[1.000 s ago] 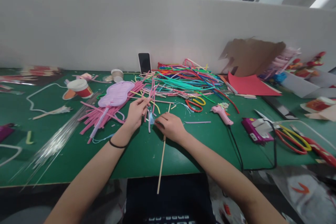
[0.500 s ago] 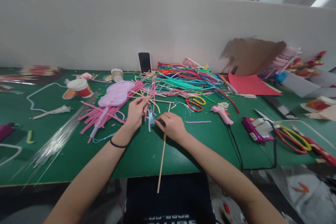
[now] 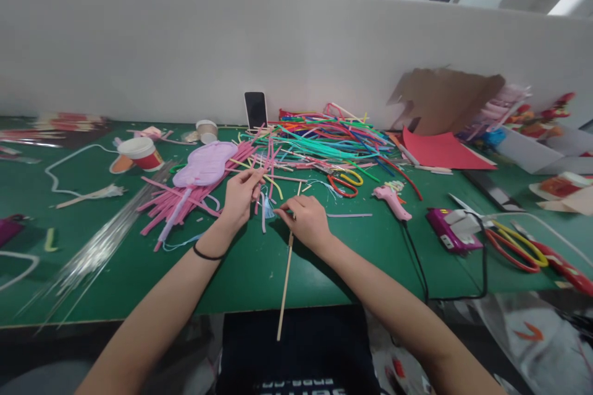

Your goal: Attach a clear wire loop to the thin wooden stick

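My left hand (image 3: pixel 241 199) is closed in a pinch, its fingertips on a thin pink pipe cleaner (image 3: pixel 271 153) that rises beyond them. Between the two hands lies a small light-blue tassel (image 3: pixel 267 208), with a short lilac pipe cleaner (image 3: pixel 264 222) beside it. Thumb and fingers of my right hand (image 3: pixel 306 220) are pressed together close to the tassel; what they hold is too small to make out. Under the right hand a wooden stick (image 3: pixel 284 290) runs out past the table edge. A lilac fuzzy shape (image 3: pixel 206 163) rests on a pink pipe-cleaner bundle (image 3: pixel 157 213) at the left.
Many coloured pipe cleaners (image 3: pixel 324 142) lie at the back by a phone (image 3: pixel 256 110). Red-and-yellow-handled scissors (image 3: pixel 343 185), a pink glue gun (image 3: pixel 393 200) and a purple power block (image 3: pixel 447 231) are rightward. Paper cup (image 3: pixel 143 154) and silvery wires (image 3: pixel 97 256) are leftward.
My right hand has shifted very slightly, its fingers a touch more raised near the tassel. My left hand stays in the same pinch.
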The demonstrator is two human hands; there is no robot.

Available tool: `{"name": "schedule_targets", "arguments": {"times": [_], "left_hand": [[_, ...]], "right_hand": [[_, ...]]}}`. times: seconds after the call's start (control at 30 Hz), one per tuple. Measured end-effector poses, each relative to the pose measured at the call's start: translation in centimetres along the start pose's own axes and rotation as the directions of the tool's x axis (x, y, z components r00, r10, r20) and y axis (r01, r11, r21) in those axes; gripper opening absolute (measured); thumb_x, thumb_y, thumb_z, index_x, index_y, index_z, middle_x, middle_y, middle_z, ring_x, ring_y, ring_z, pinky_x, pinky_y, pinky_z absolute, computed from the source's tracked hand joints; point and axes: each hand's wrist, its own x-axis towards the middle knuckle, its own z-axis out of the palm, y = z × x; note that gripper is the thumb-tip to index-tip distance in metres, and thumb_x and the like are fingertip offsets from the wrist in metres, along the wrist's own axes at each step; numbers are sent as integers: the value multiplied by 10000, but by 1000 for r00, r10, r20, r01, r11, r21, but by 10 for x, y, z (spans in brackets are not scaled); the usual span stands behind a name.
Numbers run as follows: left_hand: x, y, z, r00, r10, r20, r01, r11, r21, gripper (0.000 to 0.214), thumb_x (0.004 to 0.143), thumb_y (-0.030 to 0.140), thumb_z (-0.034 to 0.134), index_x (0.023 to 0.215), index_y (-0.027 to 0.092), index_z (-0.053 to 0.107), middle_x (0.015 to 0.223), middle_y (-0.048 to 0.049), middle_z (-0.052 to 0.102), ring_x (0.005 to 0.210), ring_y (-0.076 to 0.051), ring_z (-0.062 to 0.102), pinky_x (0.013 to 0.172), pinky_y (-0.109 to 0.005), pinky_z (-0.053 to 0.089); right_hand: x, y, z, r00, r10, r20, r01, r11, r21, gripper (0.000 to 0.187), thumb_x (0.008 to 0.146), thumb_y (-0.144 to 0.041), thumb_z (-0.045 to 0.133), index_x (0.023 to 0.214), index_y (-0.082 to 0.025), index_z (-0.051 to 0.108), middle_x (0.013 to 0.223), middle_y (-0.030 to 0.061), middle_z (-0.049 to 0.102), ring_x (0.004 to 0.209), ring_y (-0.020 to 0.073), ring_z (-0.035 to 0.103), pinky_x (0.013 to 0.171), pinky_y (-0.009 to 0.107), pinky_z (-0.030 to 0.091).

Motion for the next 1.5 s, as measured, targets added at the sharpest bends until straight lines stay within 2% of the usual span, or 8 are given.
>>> {"name": "schedule_targets", "arguments": {"times": [0.17,0.27,0.4,0.57,0.77,1.23,1.4,1.5], "left_hand": [[2,-1,-1,1000,8,-13,-8,1000,-12,230,683,348,783,759,142,714,647,24,577,379,-10,365,355,-200,205],[2,-2,-1,1000,11,-9,-12,1000,-11,233,687,353,780,762,141,717,656,23,577,380,-8,365,354,-199,196],[1,-2,0,1000,12,-19,-12,1000,1,225,697,334,769,792,137,720,651,29,574,388,-8,360,359,-195,202],[1,-3,-1,999,1,-34,-1,1000,-26,227,690,332,775,757,128,699,646,32,575,380,-1,364,360,-186,204],[1,-4,0,1000,12,1,-12,1000,-15,218,711,319,766,790,122,715,650,30,579,380,5,348,364,-177,200],[1,-11,1,1000,-8,16,8,1000,-15,208,723,318,767,744,125,692,672,26,587,378,5,342,372,-182,218],[1,-5,-2,1000,-24,4,24,1000,-4,201,707,313,763,760,130,699,652,29,586,377,1,332,365,-184,191],[0,-1,-1,999,-29,25,28,999,39,206,703,324,767,746,135,696,645,25,591,377,-4,325,367,-190,195]], "right_hand": [[1,2,-4,999,-46,20,45,998,41,233,966,-382,586,880,-189,685,852,47,736,812,175,645,726,306,359],[1,1,-5,998,-57,16,57,998,-1,231,980,-326,561,834,-185,670,822,46,726,783,175,636,719,313,349],[2,1,-3,998,-55,-21,54,998,-38,272,983,-335,552,782,-183,656,778,43,716,744,177,627,708,319,344],[3,3,-3,996,-88,-11,88,995,37,234,958,-383,596,867,-185,680,843,41,743,809,176,649,742,312,366],[3,2,-5,997,-73,22,73,997,-7,312,969,-405,572,758,-188,648,753,36,714,759,176,636,742,323,359],[4,-1,-5,993,-92,71,92,996,-4,298,944,-390,618,719,-195,633,733,20,695,735,163,625,711,318,349],[4,2,-10,1000,-26,-11,27,981,194,356,901,-526,626,1018,-194,683,935,56,742,866,194,674,777,311,439],[7,17,-16,990,64,-129,-29,965,260,349,947,-472,576,1151,-200,655,960,69,733,897,198,672,828,321,493]]}}
